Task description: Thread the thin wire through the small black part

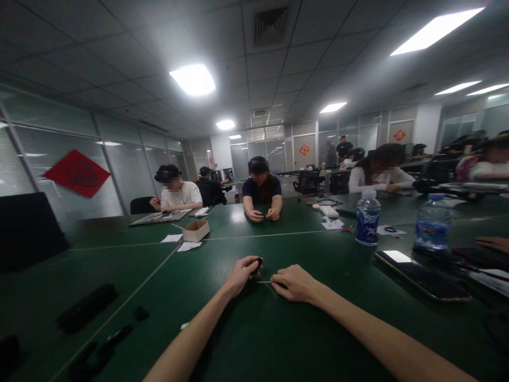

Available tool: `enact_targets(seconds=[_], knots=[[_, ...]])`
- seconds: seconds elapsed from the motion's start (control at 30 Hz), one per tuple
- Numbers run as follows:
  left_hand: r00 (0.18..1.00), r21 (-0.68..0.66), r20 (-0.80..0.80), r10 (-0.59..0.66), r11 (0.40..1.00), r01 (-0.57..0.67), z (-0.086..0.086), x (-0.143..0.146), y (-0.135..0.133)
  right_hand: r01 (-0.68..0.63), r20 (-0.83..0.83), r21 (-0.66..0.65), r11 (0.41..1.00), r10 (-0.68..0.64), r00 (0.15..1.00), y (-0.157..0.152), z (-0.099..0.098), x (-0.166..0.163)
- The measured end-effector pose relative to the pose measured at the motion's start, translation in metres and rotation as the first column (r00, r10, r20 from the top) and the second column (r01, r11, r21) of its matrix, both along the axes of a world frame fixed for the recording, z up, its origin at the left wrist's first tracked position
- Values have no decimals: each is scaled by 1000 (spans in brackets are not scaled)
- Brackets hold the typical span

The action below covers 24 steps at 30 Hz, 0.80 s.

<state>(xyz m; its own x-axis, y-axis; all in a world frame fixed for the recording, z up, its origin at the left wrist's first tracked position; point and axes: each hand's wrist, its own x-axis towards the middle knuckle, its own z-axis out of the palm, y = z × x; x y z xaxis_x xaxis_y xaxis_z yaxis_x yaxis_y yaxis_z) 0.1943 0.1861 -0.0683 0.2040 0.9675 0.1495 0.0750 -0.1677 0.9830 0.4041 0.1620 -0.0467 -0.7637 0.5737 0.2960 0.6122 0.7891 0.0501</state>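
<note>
Just above the green table [222,339], my left hand [240,276] is closed around a small black object [260,261]. Only its dark end shows past the fingertips, so its kind cannot be made out. Opposite it, my right hand [296,283] pinches a thin pale stick-like piece [263,282] with a straight shaft. The shaft points left toward my left hand, a little below the black object; whether the two touch is unclear. Both forearms reach in from the near edge.
To the right lie a smartphone [421,276] and two water bottles, one dark blue [367,218], one clear [432,223]. A small cardboard box [196,231] stands left of centre among papers. Black items [87,307] lie at left. A person [262,191] sits opposite.
</note>
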Motion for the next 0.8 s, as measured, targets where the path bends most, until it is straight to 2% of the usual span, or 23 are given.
enact_targets(seconds=[0.23,0.5,0.8], knots=[[993,-12,114,-14,1000,16,-5,-2,5,191,-188,-96,977,-206,960,3,-3,-1],[991,-45,128,-26,998,32,-3,0,4,156,-247,-161,975,-193,950,2,-2,0],[995,-41,73,-64,997,67,-1,1,2,180,-227,-145,973,-210,951,3,-2,-1]])
